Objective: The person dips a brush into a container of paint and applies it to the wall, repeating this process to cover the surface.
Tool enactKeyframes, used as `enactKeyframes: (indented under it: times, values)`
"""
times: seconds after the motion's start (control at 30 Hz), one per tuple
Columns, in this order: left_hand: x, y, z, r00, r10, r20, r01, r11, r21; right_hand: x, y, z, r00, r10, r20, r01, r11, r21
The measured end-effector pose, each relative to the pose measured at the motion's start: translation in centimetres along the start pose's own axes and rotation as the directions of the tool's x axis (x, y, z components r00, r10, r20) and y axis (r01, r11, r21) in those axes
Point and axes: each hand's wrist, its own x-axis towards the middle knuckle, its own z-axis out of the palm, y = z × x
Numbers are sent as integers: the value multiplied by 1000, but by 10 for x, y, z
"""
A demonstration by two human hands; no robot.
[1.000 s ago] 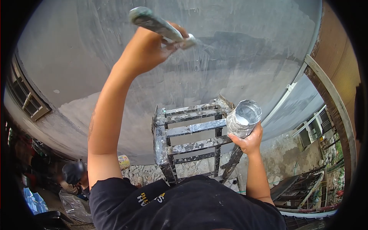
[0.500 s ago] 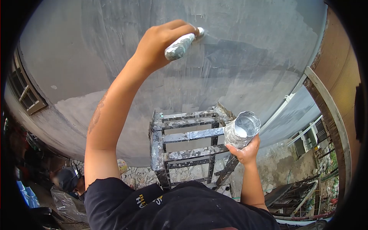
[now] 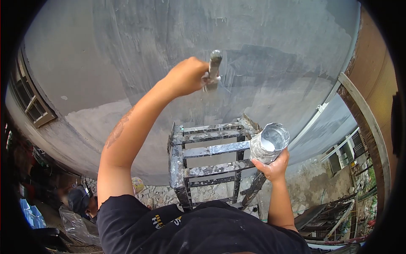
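Note:
My left hand (image 3: 191, 76) is closed around a paintbrush (image 3: 215, 62) in front of the grey wall (image 3: 169, 110). The brush's paint-smeared handle points up, and its blurred bristles hang downward below my fingers. In my right hand (image 3: 275, 167) I grip a paint-crusted can (image 3: 263, 153), thumb on its left side and the other fingers mostly hidden behind it. White paint shows inside the tilted can. Just left of the can stands a paint-spattered ladder (image 3: 218, 149), its top overlapped by the can in this view.
A barred window (image 3: 31, 95) is at the far left. Below left, another person in a dark cap (image 3: 78, 199) is near a plastic sheet (image 3: 76, 226). Rubble (image 3: 158, 194) covers the ground under the ladder. A curved wooden beam (image 3: 368, 122) rises at the right.
My left hand has come down and slightly right along the wall. The brush has turned from handle toward me to handle up. My right hand still holds the can in nearly the same place.

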Motion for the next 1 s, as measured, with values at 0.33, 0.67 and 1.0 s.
enactKeyframes:
  times: [0.33,0.67,1.0]
  values:
    - [52,51,-162,404,779,-479,-274,603,749,2,-7,-1,1000,4,5,-4,1000,-26]
    - [-43,36,53,855,518,22,-435,695,573,2,-7,-4,999,14,47,-15,1000,3]
    - [-102,60,-3,919,315,-235,-216,904,369,72,-1,4,939,256,230,-255,966,-37]
